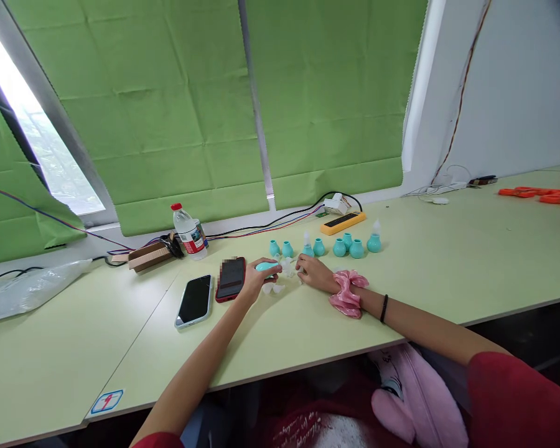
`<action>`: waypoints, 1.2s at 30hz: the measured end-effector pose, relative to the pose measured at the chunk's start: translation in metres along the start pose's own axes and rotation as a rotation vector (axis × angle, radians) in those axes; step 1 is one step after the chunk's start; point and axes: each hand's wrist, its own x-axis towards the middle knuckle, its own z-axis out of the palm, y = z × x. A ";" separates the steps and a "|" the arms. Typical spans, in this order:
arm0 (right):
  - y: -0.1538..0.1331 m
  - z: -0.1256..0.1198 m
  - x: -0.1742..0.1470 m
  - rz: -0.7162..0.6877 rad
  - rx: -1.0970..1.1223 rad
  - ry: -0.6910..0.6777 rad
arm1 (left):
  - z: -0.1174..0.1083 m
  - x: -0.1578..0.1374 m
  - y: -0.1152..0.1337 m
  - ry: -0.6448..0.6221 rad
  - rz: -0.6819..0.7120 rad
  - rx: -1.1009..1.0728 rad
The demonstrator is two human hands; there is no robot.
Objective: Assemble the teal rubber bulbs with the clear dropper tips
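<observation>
My left hand [254, 279] is wrapped round a teal squeeze bulb [266, 266], which lies on its side in the fingers. Close by on its right, my right hand [315, 274] has its fingers curled down together; whatever they pinch is too small to make out. Clear plastic pieces [287, 267] lie between the two hands, with more whitish translucent pieces [273, 288] just below the left fingers. Behind the hands stand several teal bulbs [339, 247] with open necks. Two carry a clear tip, one of them the bulb [374, 242] at the right end.
Left of my left hand lie a red-cased phone [231, 278] and a light-cased phone [195, 301]. Farther back are a water bottle [189, 233], an open cardboard box [150, 256] and a yellow power strip [343, 223] with cables. Orange-handled scissors [536, 194] lie far right.
</observation>
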 end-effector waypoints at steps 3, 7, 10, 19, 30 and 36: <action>0.001 0.000 -0.001 0.085 -0.053 0.021 | -0.001 0.001 -0.002 -0.028 -0.027 -0.029; 0.001 -0.005 -0.002 0.221 -0.100 0.002 | -0.002 0.003 -0.005 -0.055 -0.054 -0.071; -0.001 -0.009 -0.003 0.197 -0.085 0.038 | -0.003 0.004 -0.007 -0.051 -0.052 -0.087; -0.010 -0.019 0.003 0.197 0.635 0.246 | -0.003 0.005 -0.008 -0.053 -0.080 -0.169; -0.027 -0.026 0.000 0.209 1.200 0.195 | -0.003 0.005 -0.012 -0.050 -0.109 -0.268; -0.023 -0.027 -0.001 0.192 1.092 0.071 | -0.003 0.003 -0.011 -0.066 -0.130 -0.241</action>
